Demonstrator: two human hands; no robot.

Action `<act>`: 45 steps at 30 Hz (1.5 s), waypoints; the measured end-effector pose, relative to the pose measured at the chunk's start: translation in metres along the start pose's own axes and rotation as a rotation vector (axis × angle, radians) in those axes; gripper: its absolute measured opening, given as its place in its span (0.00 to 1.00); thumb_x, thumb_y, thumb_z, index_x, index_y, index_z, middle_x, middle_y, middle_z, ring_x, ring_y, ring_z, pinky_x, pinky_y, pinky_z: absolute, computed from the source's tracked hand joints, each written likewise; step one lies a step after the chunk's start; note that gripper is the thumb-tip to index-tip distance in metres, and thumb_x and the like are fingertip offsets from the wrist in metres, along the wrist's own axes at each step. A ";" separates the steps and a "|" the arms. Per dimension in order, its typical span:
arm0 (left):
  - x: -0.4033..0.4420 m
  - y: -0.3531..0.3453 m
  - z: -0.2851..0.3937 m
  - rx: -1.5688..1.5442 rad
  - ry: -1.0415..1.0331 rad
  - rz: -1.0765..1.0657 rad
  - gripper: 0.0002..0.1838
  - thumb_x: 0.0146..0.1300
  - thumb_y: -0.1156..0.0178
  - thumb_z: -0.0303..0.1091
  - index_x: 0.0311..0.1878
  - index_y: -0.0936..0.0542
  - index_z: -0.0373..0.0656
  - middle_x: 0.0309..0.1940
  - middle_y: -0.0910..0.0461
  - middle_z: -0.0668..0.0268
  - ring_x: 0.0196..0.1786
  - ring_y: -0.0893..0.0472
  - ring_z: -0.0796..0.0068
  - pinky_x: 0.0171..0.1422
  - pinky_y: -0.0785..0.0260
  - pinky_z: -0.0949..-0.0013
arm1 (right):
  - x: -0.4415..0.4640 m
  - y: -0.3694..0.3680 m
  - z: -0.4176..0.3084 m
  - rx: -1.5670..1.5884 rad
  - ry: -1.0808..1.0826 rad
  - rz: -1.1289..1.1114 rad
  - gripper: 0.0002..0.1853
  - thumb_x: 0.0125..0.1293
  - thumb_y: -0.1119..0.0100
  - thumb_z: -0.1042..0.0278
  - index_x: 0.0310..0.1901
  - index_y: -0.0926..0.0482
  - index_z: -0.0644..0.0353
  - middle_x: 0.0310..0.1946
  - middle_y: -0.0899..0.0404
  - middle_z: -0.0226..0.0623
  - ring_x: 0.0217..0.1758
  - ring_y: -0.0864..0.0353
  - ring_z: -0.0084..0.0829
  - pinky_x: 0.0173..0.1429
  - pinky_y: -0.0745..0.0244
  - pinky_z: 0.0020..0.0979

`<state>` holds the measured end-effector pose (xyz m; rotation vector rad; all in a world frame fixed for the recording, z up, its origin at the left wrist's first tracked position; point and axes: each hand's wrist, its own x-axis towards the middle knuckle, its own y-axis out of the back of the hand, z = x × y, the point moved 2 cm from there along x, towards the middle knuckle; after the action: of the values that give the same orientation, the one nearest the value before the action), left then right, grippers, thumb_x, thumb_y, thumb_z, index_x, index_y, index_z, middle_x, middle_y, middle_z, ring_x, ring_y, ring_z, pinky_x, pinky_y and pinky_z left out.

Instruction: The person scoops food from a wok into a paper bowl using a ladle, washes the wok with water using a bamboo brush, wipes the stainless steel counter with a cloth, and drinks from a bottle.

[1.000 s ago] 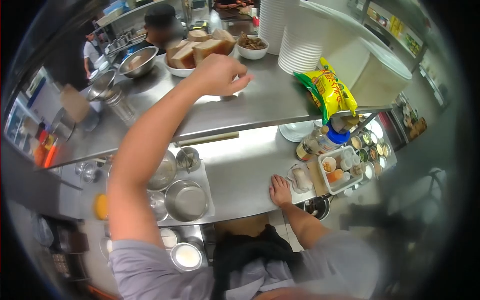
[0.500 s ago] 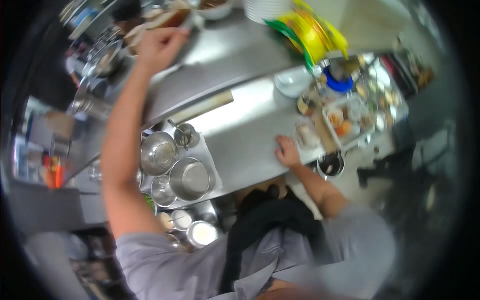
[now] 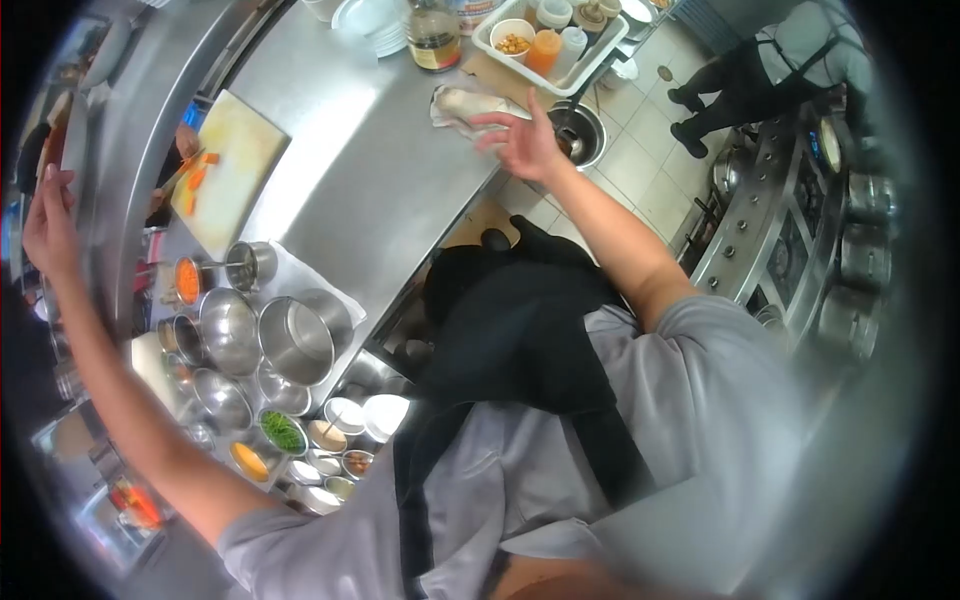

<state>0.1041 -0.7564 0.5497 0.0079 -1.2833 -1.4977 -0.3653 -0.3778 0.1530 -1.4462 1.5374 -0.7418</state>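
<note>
Just beyond the fingertips of the right hand (image 3: 530, 148): a bundled white cloth (image 3: 462, 104) on the steel counter (image 3: 370, 185). Its long axis runs roughly crosswise, one end pointing back toward that hand; the fingers overlap this end in view, contact cannot be told. Right hand is much the nearer; fingers spread, thumb raised apart, nothing in grasp. Left hand (image 3: 50, 225) is well away from the cloth, at the raised shelf (image 3: 168, 75); fingers loosely bent beside a brown item (image 3: 60, 135), too distorted to name. Cannot tell whether they hold anything. Past the right fingertips, beyond the cloth: sauce bottle (image 3: 433, 45), white basket (image 3: 522, 70) of squeeze bottles. Between the two hands: cutting board (image 3: 255, 125) with carrot pieces (image 3: 195, 180), another person's hand (image 3: 187, 140) at its edge
</note>
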 end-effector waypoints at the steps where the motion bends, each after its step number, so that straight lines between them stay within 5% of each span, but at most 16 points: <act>1: -0.002 -0.002 0.006 -0.020 0.004 0.028 0.19 0.75 0.38 0.47 0.44 0.11 0.38 0.26 0.26 0.76 0.31 0.31 0.89 0.35 0.42 0.82 | -0.006 0.019 -0.001 -0.217 -0.117 -0.022 0.55 0.67 0.72 0.15 0.63 0.25 0.66 0.35 0.15 0.52 0.22 0.18 0.31 0.25 0.25 0.32; 4: -0.002 0.002 0.003 -0.037 0.011 0.056 0.18 0.75 0.39 0.45 0.43 0.11 0.37 0.26 0.26 0.77 0.30 0.31 0.89 0.35 0.42 0.82 | -0.025 0.054 0.014 -0.603 -0.246 0.331 0.55 0.66 0.71 0.13 0.50 0.18 0.68 0.23 0.17 0.46 0.14 0.27 0.28 0.21 0.30 0.31; 8: 0.005 0.011 -0.010 -0.053 0.044 0.021 0.17 0.75 0.38 0.43 0.43 0.11 0.38 0.26 0.23 0.75 0.30 0.30 0.89 0.34 0.42 0.82 | -0.033 0.116 0.048 -0.840 -0.240 0.753 0.45 0.69 0.57 0.20 0.43 0.14 0.65 0.25 0.17 0.48 0.18 0.23 0.34 0.26 0.26 0.34; 10: 0.000 0.010 0.001 -0.026 -0.037 0.060 0.17 0.74 0.38 0.43 0.42 0.10 0.37 0.26 0.22 0.75 0.30 0.30 0.90 0.34 0.42 0.82 | -0.041 0.082 0.057 -1.919 0.198 0.531 0.30 0.71 0.45 0.35 0.41 0.12 0.60 0.21 0.18 0.44 0.24 0.18 0.45 0.34 0.22 0.43; 11: -0.003 0.010 0.009 -0.012 -0.124 0.099 0.17 0.74 0.38 0.43 0.42 0.10 0.37 0.26 0.21 0.75 0.30 0.29 0.90 0.34 0.41 0.82 | -0.038 0.051 0.058 -1.872 0.129 0.520 0.14 0.66 0.35 0.54 0.43 0.13 0.56 0.33 0.14 0.43 0.40 0.16 0.50 0.47 0.20 0.44; 15: -0.005 0.007 0.010 -0.072 -0.090 0.134 0.17 0.74 0.37 0.42 0.39 0.10 0.37 0.25 0.23 0.76 0.29 0.30 0.90 0.32 0.43 0.81 | -0.014 0.010 0.093 -2.031 0.314 0.143 0.16 0.66 0.35 0.60 0.52 0.16 0.57 0.51 0.15 0.41 0.54 0.18 0.46 0.57 0.21 0.40; 17: -0.004 0.009 0.008 -0.019 -0.062 0.115 0.18 0.74 0.37 0.43 0.40 0.10 0.37 0.25 0.23 0.76 0.28 0.30 0.90 0.33 0.42 0.81 | 0.002 -0.002 0.119 -2.056 0.526 -0.281 0.24 0.65 0.36 0.65 0.64 0.23 0.56 0.65 0.23 0.39 0.68 0.27 0.43 0.70 0.30 0.41; 20: -0.003 0.008 0.006 -0.061 -0.001 0.123 0.18 0.73 0.36 0.45 0.39 0.10 0.37 0.25 0.23 0.76 0.28 0.31 0.90 0.33 0.42 0.81 | 0.003 -0.007 0.143 -2.180 0.473 -0.464 0.29 0.67 0.38 0.65 0.70 0.29 0.57 0.70 0.29 0.37 0.76 0.34 0.41 0.78 0.40 0.45; 24: -0.006 0.003 0.012 -0.064 0.025 0.145 0.19 0.73 0.36 0.46 0.40 0.10 0.38 0.26 0.21 0.76 0.30 0.30 0.89 0.34 0.41 0.81 | -0.009 0.011 0.145 -2.392 0.418 -0.412 0.36 0.66 0.43 0.65 0.77 0.38 0.55 0.76 0.35 0.36 0.82 0.42 0.37 0.85 0.51 0.45; 31: -0.004 0.009 0.010 -0.049 -0.004 0.105 0.19 0.73 0.37 0.46 0.40 0.10 0.38 0.26 0.21 0.76 0.31 0.29 0.89 0.35 0.41 0.81 | -0.034 0.028 0.124 -2.431 0.403 -0.230 0.41 0.63 0.45 0.70 0.79 0.44 0.59 0.78 0.39 0.39 0.83 0.44 0.35 0.86 0.55 0.45; 36: 0.001 0.011 0.004 0.041 -0.019 0.095 0.19 0.77 0.42 0.43 0.41 0.11 0.35 0.25 0.27 0.75 0.31 0.32 0.87 0.36 0.41 0.78 | -0.065 0.045 0.106 -2.298 0.269 0.001 0.41 0.61 0.45 0.74 0.77 0.44 0.68 0.77 0.39 0.51 0.81 0.40 0.42 0.84 0.48 0.40; 40: -0.005 0.006 0.007 -0.021 -0.141 0.163 0.18 0.77 0.41 0.44 0.44 0.11 0.38 0.29 0.18 0.72 0.32 0.28 0.88 0.36 0.38 0.79 | -0.110 0.083 0.081 -1.972 -0.166 0.642 0.36 0.62 0.39 0.69 0.73 0.37 0.62 0.60 0.22 0.57 0.62 0.22 0.55 0.65 0.25 0.49; 41: -0.010 0.004 0.013 0.019 -0.133 0.175 0.17 0.76 0.41 0.44 0.45 0.10 0.40 0.30 0.15 0.73 0.31 0.26 0.88 0.35 0.37 0.79 | -0.123 0.149 0.090 -1.964 -0.214 0.748 0.37 0.60 0.35 0.66 0.71 0.34 0.59 0.54 0.19 0.58 0.57 0.21 0.57 0.63 0.25 0.51; 43: -0.012 0.005 0.020 0.071 -0.096 0.141 0.16 0.76 0.39 0.43 0.44 0.10 0.41 0.28 0.17 0.76 0.29 0.26 0.87 0.34 0.36 0.77 | -0.152 0.225 0.087 -1.992 -0.469 0.745 0.43 0.55 0.28 0.55 0.72 0.33 0.60 0.57 0.20 0.56 0.60 0.20 0.53 0.64 0.25 0.49; 44: -0.016 -0.001 0.039 0.034 -0.190 0.203 0.14 0.72 0.36 0.39 0.32 0.12 0.42 0.22 0.18 0.72 0.24 0.27 0.83 0.32 0.33 0.73 | -0.167 0.271 0.095 -2.156 -0.526 0.672 0.41 0.54 0.28 0.45 0.67 0.25 0.59 0.59 0.19 0.54 0.62 0.20 0.50 0.65 0.25 0.48; 45: -0.015 0.001 0.049 0.081 -0.399 0.177 0.13 0.71 0.35 0.37 0.30 0.13 0.41 0.21 0.19 0.69 0.23 0.27 0.82 0.31 0.34 0.72 | -0.169 0.303 0.096 -2.182 -0.853 0.419 0.38 0.55 0.31 0.34 0.55 0.15 0.61 0.54 0.16 0.52 0.60 0.18 0.49 0.65 0.25 0.48</act>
<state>0.0808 -0.7116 0.5612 -0.3592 -1.6154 -1.3333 -0.4289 -0.1549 -0.1227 -1.9391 1.4326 2.2504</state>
